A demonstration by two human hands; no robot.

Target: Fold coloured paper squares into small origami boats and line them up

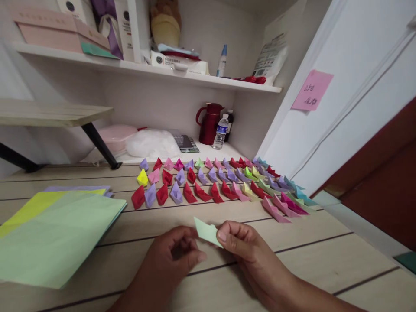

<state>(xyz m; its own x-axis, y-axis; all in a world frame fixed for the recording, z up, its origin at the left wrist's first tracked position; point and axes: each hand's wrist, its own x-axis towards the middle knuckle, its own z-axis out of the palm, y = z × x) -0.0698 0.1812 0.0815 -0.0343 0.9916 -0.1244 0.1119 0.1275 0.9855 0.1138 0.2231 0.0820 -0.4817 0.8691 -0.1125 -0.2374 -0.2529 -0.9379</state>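
My right hand [243,249] pinches a small folded piece of pale green paper [206,231] between thumb and fingers, just above the wooden table [325,255]. My left hand [173,255] is curled beside it, fingertips touching the paper's lower left part. Beyond the hands, several small folded paper boats [208,182] in red, purple, pink, green, yellow and blue stand in rows across the table. A stack of coloured paper sheets [55,234], pale green on top, lies at the left.
A white shelf niche behind the table holds a dark red jug [209,123], a water bottle [221,132] and a plastic bag [152,144]. A pink sticky note [312,90] hangs on the white wall at right. A small wooden bench top [48,113] juts in at left.
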